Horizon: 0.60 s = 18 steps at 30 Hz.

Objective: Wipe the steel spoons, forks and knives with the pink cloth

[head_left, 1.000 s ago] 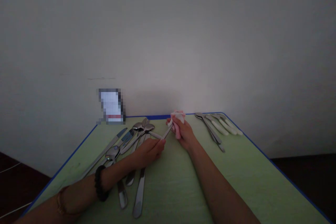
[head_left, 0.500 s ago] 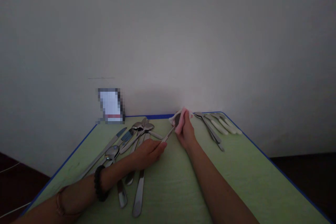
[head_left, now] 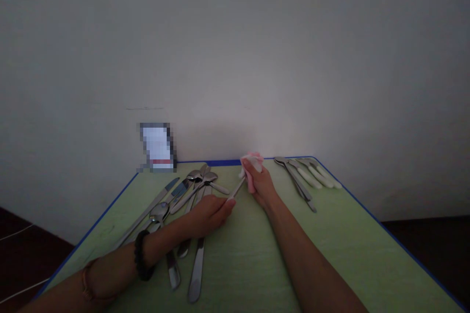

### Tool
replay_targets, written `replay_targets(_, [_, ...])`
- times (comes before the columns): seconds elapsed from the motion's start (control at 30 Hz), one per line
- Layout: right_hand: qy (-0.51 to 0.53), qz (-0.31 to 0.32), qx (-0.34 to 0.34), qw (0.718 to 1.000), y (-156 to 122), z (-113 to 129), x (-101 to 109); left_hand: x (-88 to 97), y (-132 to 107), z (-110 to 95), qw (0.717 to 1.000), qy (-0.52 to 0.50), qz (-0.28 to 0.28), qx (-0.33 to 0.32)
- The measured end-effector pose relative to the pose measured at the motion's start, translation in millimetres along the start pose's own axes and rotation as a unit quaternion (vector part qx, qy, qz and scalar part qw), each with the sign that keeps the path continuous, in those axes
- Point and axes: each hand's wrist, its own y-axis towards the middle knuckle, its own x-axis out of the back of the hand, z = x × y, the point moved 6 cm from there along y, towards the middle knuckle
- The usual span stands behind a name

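Observation:
My left hand (head_left: 209, 213) pinches the handle end of a metal spoon (head_left: 236, 190) low over the green table (head_left: 249, 264). The spoon slants up and to the right. Its bowl end is wrapped in a pink cloth (head_left: 251, 162) that my right hand (head_left: 259, 183) grips around it. Both hands are closed. A dark bead bracelet sits on my left wrist.
A heap of steel spoons and knives (head_left: 179, 195) lies left of my hands. Several pieces of cutlery, some with white handles (head_left: 306, 176), lie in a row at the back right. A blurred card (head_left: 157, 147) stands at the table's far edge against the grey wall.
My right hand with the cloth slid along the spoon's bowl end, out to the right and back toward the tip. The left hand kept its hold on the handle.

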Motion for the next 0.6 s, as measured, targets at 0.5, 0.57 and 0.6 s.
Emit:
replay_targets(0.5, [-0.162,-0.123,0.023,0.979,-1.6,-1.5,11.1,0.9,0.7,-0.7,1.0,-0.004,-0.009,0.005])
replay_targets(0.57, [-0.151,-0.139,-0.002,0.979,-2.7,-2.5,12.6,0.8,0.3,-1.6,1.0,-0.002,-0.005,0.009])
replay_targets(0.6, [-0.135,-0.138,-0.012,0.981,-2.9,-3.1,12.5,0.9,0.1,-1.7,1.0,-0.002,-0.004,0.012])
